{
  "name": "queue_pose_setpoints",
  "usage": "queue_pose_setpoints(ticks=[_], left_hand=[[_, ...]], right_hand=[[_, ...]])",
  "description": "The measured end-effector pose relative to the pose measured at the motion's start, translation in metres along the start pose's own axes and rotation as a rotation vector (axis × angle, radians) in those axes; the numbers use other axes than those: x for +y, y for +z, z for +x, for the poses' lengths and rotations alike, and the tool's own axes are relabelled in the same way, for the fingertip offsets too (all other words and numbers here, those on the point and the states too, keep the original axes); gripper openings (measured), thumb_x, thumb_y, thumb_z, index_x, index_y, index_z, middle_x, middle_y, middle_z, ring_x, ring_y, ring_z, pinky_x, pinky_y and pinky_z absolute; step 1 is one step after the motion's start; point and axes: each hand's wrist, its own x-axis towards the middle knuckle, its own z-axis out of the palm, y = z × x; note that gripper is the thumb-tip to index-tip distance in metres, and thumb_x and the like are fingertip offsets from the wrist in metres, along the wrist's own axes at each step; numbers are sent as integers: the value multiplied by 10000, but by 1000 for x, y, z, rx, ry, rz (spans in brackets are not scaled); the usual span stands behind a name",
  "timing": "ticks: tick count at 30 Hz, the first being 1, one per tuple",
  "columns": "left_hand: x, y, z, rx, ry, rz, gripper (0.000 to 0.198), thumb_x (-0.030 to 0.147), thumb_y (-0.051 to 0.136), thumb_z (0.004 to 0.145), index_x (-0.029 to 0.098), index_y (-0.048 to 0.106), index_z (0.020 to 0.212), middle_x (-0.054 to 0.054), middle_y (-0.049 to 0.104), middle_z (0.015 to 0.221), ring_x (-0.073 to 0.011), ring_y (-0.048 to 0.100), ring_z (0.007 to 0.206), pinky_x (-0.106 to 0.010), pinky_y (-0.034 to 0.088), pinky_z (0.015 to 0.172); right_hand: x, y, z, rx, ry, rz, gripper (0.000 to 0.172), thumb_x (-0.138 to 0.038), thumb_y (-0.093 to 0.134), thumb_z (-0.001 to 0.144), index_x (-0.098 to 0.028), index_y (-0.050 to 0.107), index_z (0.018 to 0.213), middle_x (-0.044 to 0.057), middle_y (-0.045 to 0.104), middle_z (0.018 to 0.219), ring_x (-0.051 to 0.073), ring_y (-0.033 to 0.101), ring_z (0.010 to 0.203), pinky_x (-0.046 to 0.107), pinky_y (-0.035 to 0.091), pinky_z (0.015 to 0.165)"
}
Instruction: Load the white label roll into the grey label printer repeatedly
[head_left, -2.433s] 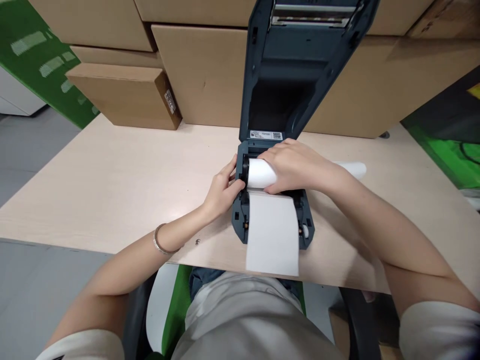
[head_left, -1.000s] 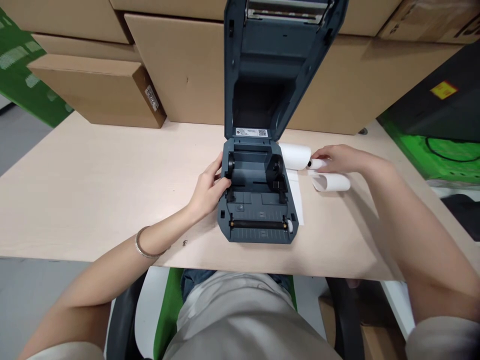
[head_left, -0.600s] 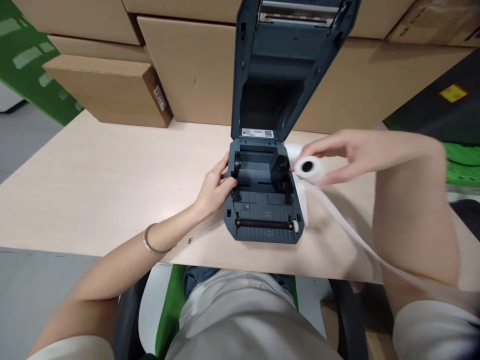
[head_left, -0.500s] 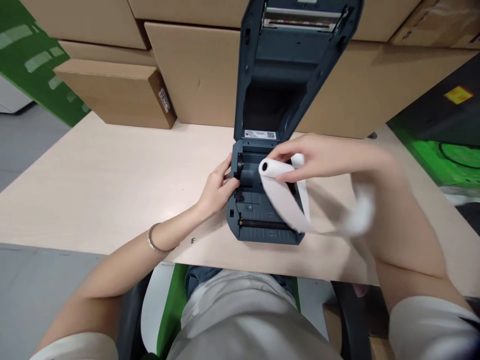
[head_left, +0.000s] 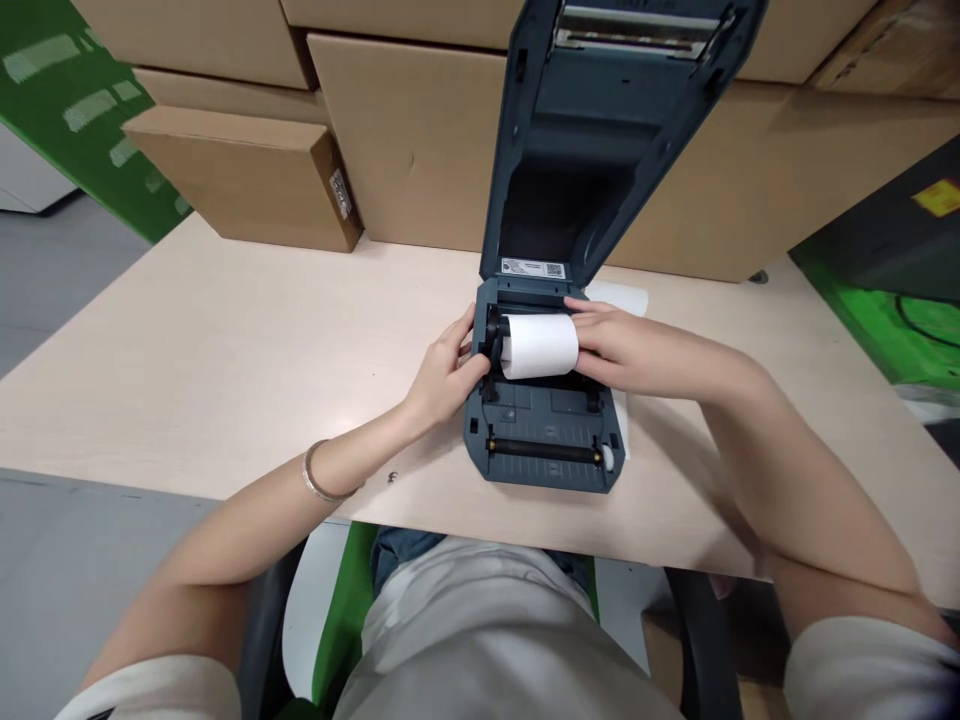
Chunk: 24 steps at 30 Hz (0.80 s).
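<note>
A dark blue label printer stands on the wooden table with its lid swung up. A white paper roll lies across its bay between the black holders. My right hand is closed on the roll's right end. My left hand grips the printer's left side, with fingers pressed against the left roll holder. A metal bracelet sits on my left wrist.
Cardboard boxes are stacked along the back of the table, right behind the printer. Another white roll lies on the table just right of the printer. Green flooring and dark equipment show at the right edge.
My right hand set the first roll down beside the printer, picked up a roll trailing loose paper and brought it left into the bay. My left hand stayed on the printer's side.
</note>
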Motion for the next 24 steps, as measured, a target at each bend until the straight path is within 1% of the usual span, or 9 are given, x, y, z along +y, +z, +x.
queue_pose_setpoints(ticks=[2, 4, 6, 8, 10, 15, 20, 22, 24], left_hand=[[0, 0, 0, -11, -8, -8, 836, 216, 612, 834, 196, 468, 1657, -111, 554, 1687, -332, 622, 1447, -434, 528, 1198], [1, 1, 0, -15, -10, -17, 828, 221, 620, 840, 186, 469, 1653, -123, 546, 1691, -339, 605, 1465, -444, 521, 1206], [4, 2, 0, -8, -13, -22, 818, 239, 635, 838, 162, 484, 1638, -141, 535, 1696, -349, 570, 1501, -459, 502, 1228], [7, 3, 0, -6, -37, -26, 830, 245, 637, 825, 148, 485, 1636, -144, 535, 1695, -355, 556, 1510, -472, 495, 1235], [10, 3, 1, -11, -68, -24, 854, 235, 624, 808, 151, 474, 1645, -130, 556, 1679, -358, 566, 1493, -482, 504, 1225], [17, 0, 2, -40, -110, -17, 884, 215, 623, 772, 199, 474, 1643, -72, 598, 1643, -349, 583, 1470, -479, 514, 1222], [25, -1, 2, -55, -148, -11, 905, 255, 671, 773, 155, 444, 1644, -112, 558, 1673, -356, 512, 1545, -477, 483, 1259], [27, 0, 2, -45, -159, 9, 907, 271, 677, 778, 141, 432, 1641, -133, 556, 1667, -362, 503, 1549, -504, 468, 1270], [27, 0, 1, -44, -168, 28, 884, 273, 675, 788, 166, 434, 1632, -130, 556, 1664, -364, 504, 1547, -536, 459, 1272]], right_hand=[[1, 0, -15, 12, -63, 97, 354, -333, 554, 967, -296, 832, 1183, 18, 825, 1265, 338, 692, 1372, 587, 283, 1386], [1, 9, -27, 91, -122, 202, 324, -393, 657, 967, -307, 834, 1224, 20, 828, 1254, 344, 695, 1374, 588, 252, 1400], [0, 23, -35, 210, -179, 266, 301, -426, 752, 954, -307, 839, 1217, 26, 838, 1217, 323, 754, 1273, 593, 199, 1415], [-1, 41, -41, 344, -240, 278, 197, -387, 790, 955, -297, 856, 1117, 23, 851, 1156, 284, 793, 1173, 596, 188, 1418], [-2, 57, -48, 431, -288, 235, 79, -302, 780, 972, -277, 849, 1001, 15, 856, 1116, 248, 803, 1139, 590, 205, 1415], [-6, 81, -62, 534, -331, 59, 111, -179, 724, 987, -254, 806, 992, 42, 833, 1241, 262, 753, 1294, 615, 265, 1392], [-14, 93, -67, 619, -293, -70, 161, -121, 689, 967, -250, 768, 912, 14, 835, 1211, 276, 728, 1331, 665, 167, 1401], [-18, 96, -69, 632, -300, -117, 132, -141, 676, 960, -244, 759, 954, 19, 828, 1251, 284, 713, 1350, 673, 118, 1403], [-22, 99, -70, 639, -326, -155, 163, -213, 642, 969, -226, 749, 1091, 52, 817, 1279, 292, 706, 1354, 676, 99, 1401]])
